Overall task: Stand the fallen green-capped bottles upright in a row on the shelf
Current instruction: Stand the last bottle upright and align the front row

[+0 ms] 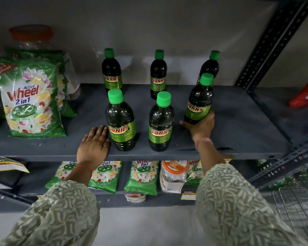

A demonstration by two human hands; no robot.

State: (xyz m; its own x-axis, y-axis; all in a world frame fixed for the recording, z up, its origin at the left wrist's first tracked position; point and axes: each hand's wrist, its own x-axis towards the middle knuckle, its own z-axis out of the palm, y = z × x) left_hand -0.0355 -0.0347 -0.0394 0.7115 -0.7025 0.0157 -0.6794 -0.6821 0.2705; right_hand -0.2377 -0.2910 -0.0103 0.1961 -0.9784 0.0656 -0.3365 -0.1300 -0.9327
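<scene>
Fingers (186, 124) of the right hand (201, 127) wrap the base of the near-right bottle (199, 102) — upright on the shelf (238, 121). The left hand (93, 143) lies flat, fingers together, beside the near-left bottle (121, 121).

Open grey shelf (242, 121) right of the bottles, clear back to the wall and out to the slotted upright (274, 43). Narrow lanes between the front-left bottle (121, 121), front-middle bottle (160, 123) and front-right bottle (199, 102), each leading back to a rear bottle: rear-left bottle (111, 71), rear-middle bottle (158, 75), rear-right bottle (210, 66). Wider bare strip between front-left bottle and the detergent bags (30, 100), partly taken by the left hand (94, 142) lying flat. Right hand (201, 126) closed around front-right bottle's base, blocking that front corner. Free headroom above all the caps.
</scene>
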